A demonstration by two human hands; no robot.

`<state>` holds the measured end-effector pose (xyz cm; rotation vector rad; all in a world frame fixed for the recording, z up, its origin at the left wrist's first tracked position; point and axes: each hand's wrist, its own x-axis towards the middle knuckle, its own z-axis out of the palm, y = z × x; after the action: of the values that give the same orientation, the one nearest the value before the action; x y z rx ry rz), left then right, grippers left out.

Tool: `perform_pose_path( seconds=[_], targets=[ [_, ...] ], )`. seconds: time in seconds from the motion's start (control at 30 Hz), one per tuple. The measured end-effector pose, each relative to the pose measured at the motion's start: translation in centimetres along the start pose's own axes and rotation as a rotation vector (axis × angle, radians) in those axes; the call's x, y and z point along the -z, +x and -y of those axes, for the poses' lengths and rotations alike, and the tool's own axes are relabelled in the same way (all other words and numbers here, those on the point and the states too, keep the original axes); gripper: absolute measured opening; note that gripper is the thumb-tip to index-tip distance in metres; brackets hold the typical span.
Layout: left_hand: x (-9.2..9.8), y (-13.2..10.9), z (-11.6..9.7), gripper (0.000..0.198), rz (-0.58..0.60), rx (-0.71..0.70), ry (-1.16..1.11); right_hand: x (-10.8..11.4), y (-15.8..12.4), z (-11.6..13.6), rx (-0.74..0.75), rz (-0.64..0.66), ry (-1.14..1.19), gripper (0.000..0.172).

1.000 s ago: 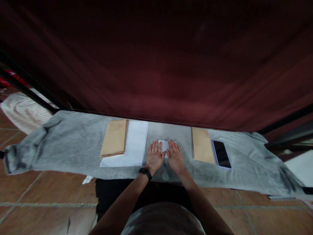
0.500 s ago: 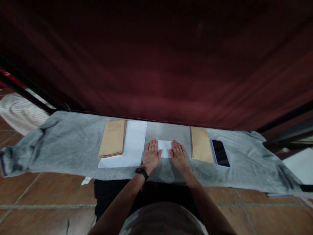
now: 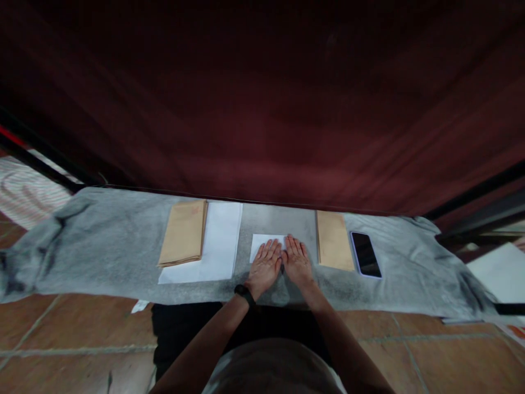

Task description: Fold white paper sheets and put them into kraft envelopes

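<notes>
Sliding inward, the left hand (image 3: 266,266) is lying flat beside the flat right hand (image 3: 297,264). White paper (image 3: 258,241) is peeking past the left fingers; pressing evenly should be keeping it smooth.

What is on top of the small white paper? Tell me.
The left hand lies flat over part of the small white paper; the right hand rests at its right side. Whatever they cover cannot be seen.
</notes>
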<state>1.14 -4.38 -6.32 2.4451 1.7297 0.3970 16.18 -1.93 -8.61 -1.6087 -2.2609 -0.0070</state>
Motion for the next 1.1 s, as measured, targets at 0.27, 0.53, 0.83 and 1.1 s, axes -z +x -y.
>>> perform_pose_path(
  seconds=[0.27, 0.53, 0.83, 1.1],
  targets=[
    [0.3, 1.1, 2.6, 0.055, 0.000, 0.118, 0.040, 0.0, 0.0, 0.0, 0.000, -0.030, 0.015, 0.052],
    [0.3, 0.9, 3.7, 0.058, -0.005, 0.219, 0.059, 0.0, 0.0, 0.1, -0.011, -0.027, 0.000, 0.052],
    [0.7, 0.1, 2.6, 0.057, -0.065, 0.217, 0.104, -0.1, 0.0, 0.0, -0.005, -0.038, -0.001, 0.052],
    [-0.2, -1.3, 0.9, 0.055, -0.080, 0.073, 0.052, 0.2, 0.0, 0.0, -0.011, -0.004, 0.009, 0.053]
  ],
)
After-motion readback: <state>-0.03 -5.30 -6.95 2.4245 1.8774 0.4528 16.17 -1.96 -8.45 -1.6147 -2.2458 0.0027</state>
